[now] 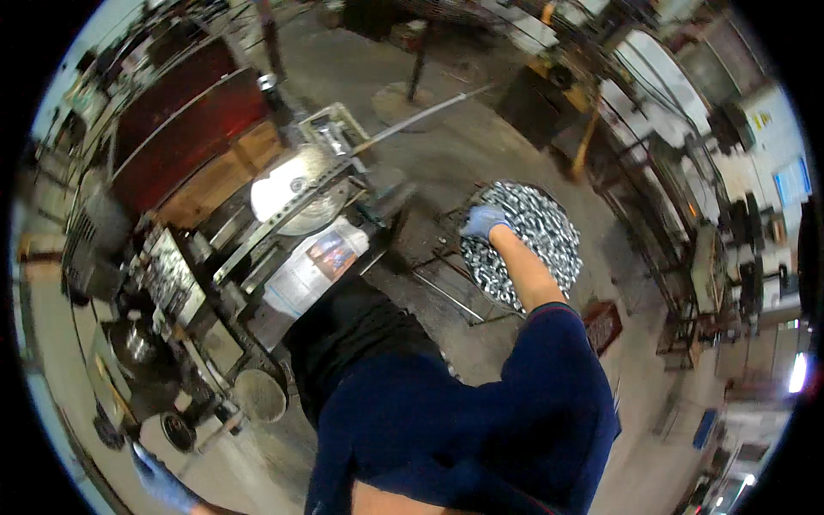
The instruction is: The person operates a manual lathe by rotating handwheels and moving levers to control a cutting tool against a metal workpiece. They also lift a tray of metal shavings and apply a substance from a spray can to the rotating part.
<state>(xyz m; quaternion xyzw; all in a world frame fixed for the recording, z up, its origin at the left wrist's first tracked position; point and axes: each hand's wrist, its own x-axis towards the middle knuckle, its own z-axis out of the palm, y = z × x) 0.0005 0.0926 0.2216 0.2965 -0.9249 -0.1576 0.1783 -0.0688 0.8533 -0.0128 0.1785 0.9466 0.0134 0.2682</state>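
Note:
My right arm stretches out over a wide round container heaped with small, shiny metal pieces (536,227). My right hand (485,221), in a blue-grey glove, is at the pile's left edge with its fingers curled down. Whatever they hold is hidden under the hand. At the lower left, my gloved left hand (160,482) reaches past the near end of a machine (227,343). Its fingers look stretched out, close to the end of a thin rod (118,390). The blur hides whether they touch it.
A bright metal disc (279,190) sits on the machine beside a long bar (292,210). A printed white sack (313,266) lies between the disc and my body. Thin metal legs (446,296) stand by the container. A reddish box (602,326) is to its right, and a wooden handle (587,142) leans beyond.

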